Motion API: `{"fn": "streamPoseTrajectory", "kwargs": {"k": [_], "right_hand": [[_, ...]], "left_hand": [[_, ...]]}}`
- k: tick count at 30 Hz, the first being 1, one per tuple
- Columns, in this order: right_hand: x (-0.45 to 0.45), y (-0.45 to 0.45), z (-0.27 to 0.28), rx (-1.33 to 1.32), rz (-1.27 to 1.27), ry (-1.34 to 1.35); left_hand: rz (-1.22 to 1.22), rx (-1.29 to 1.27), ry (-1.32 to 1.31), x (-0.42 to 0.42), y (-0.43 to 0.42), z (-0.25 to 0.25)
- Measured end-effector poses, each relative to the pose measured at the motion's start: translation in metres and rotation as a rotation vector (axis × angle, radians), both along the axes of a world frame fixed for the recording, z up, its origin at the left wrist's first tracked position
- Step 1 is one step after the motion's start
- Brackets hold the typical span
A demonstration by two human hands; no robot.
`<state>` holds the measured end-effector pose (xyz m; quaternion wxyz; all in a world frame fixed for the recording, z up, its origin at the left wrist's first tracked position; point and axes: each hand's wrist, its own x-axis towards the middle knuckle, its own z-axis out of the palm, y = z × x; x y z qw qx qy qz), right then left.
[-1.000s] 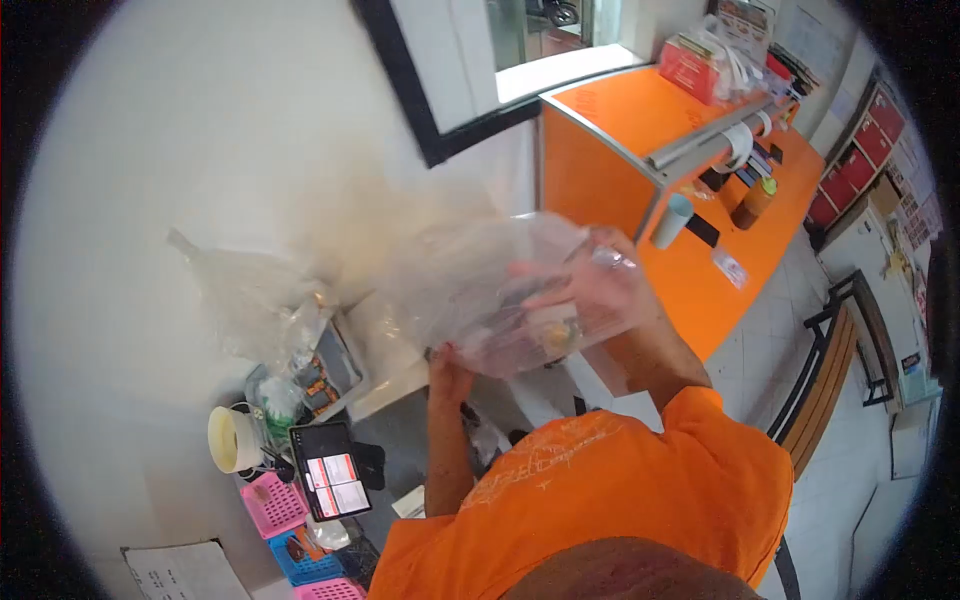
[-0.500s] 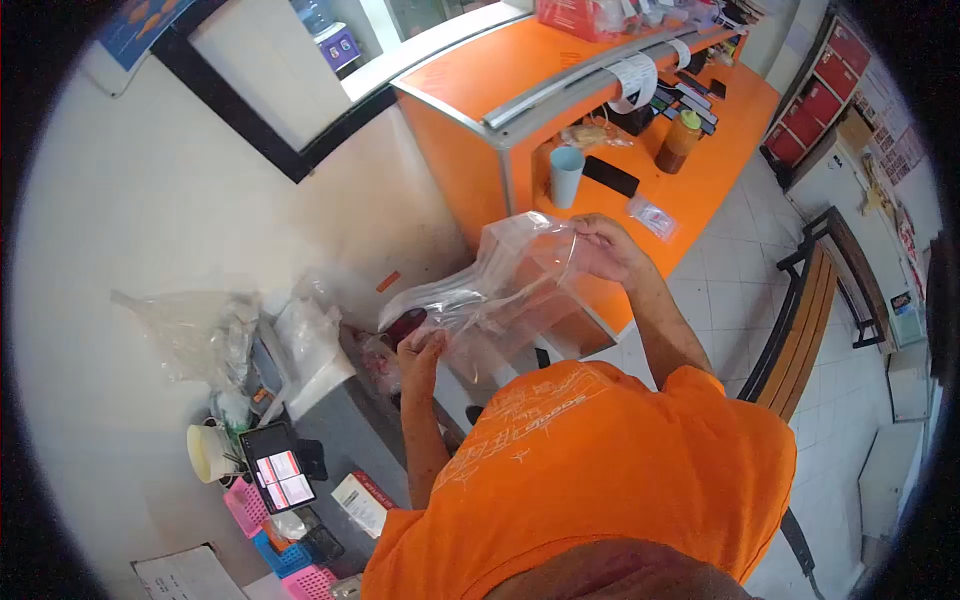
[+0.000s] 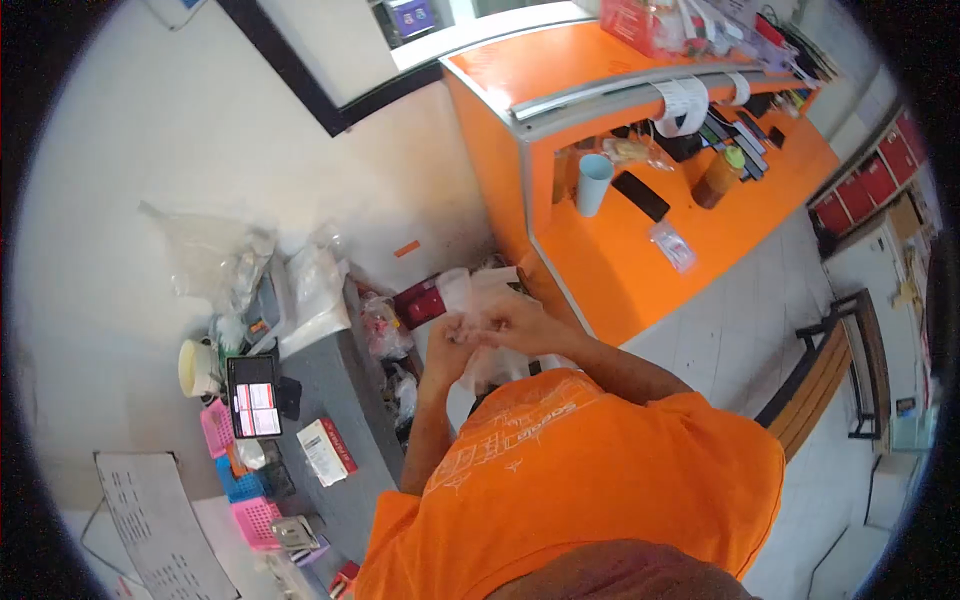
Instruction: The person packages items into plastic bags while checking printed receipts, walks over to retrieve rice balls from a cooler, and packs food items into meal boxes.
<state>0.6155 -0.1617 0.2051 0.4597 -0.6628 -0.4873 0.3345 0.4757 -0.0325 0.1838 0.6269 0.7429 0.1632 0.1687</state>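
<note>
A clear plastic bag (image 3: 492, 370) is bunched between my two hands, low in front of my orange shirt. My left hand (image 3: 449, 350) is closed on the gathered plastic. Right beside it, my right hand (image 3: 520, 328) has its fingers curled round the same bag. The hands nearly touch, and part of the bag is hidden behind them. Beyond the hands, near the wall, lie a dark red object (image 3: 424, 300) and a small bag with reddish contents (image 3: 385, 328).
The orange counter (image 3: 620, 285) at the right holds a blue cup (image 3: 594, 185), a black phone (image 3: 640, 195) and a sauce bottle (image 3: 718, 180). A grey table (image 3: 345, 395) at the left bears a tablet (image 3: 254, 397) and a small box (image 3: 326, 452). A wooden bench (image 3: 820, 390) stands farther right.
My hands were apart, stretching the clear bag wide. The right hand has come down and left to meet the left hand, and the bag is now gathered up. The view has shifted.
</note>
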Motion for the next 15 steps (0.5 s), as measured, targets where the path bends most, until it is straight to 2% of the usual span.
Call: {"fn": "streamPoseTrajectory", "kwargs": {"k": [2, 5, 8, 11, 14, 15], "right_hand": [[0.003, -0.006, -0.01, 0.027, 0.098, 0.06], [0.021, -0.016, 0.002, 0.187, -0.006, -0.592], [0.062, -0.029, 0.025, -0.005, -0.296, -0.759], [0.095, -0.042, 0.027, 0.103, -0.591, -0.602], [0.101, -0.052, 0.002, 0.029, -0.482, -0.699], [0.104, -0.046, 0.001, -0.049, -0.425, -0.652]], "left_hand": [[-0.18, 0.14, 0.142, -0.016, 0.015, -0.002], [0.08, 0.2, 0.043, -0.031, 0.021, -0.016], [0.334, 0.243, -0.031, -0.057, 0.061, -0.046], [0.648, 0.523, -0.075, -0.081, 0.055, -0.02], [0.58, 0.409, -0.122, -0.121, 0.071, -0.035], [0.624, 0.414, -0.144, -0.117, 0.077, -0.028]]}}
